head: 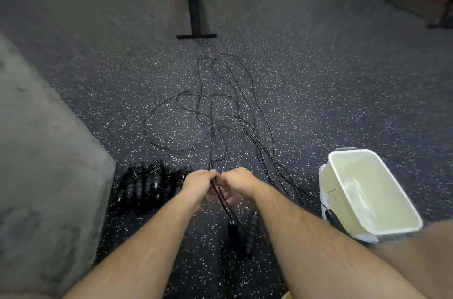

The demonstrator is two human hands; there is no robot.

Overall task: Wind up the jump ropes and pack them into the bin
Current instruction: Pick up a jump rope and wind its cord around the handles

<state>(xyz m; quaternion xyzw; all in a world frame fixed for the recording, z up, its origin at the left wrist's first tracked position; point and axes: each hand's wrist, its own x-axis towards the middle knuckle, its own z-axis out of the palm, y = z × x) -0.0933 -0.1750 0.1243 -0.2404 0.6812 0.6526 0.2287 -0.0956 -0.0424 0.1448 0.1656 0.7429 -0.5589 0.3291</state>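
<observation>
Head view. Only one bit of writing: a hand-drawn mark like an "F" [333, 197] on the outer left wall of the bin [354, 152]; too blurred to read further.

One bin, white, open side up, at the right of the floor [318, 78], long axis running from near right to far left. One tangle of loose jump ropes [220, 112] at mid-floor, thin black cords looping and crossing; number of ropes in it not countable. One pile of wound ropes [149, 182], black, by the left, just beside a grey block [44, 151]; bundles too blurred to count. Three handles seen: two handles [232, 230] hanging under the hands, a third handle [334, 219] lying against the bin's near left corner.

Left hand [199, 184] and right hand [236, 182] close together, almost touching, both curled round the same black cords [219, 192]. Held cords stretched lengthwise away from the person, into the tangle; near ends dropping toward the person, handles pointing down.

Further off, one rowing machine [193, 4], rail pointing straight at the tangle.
</observation>
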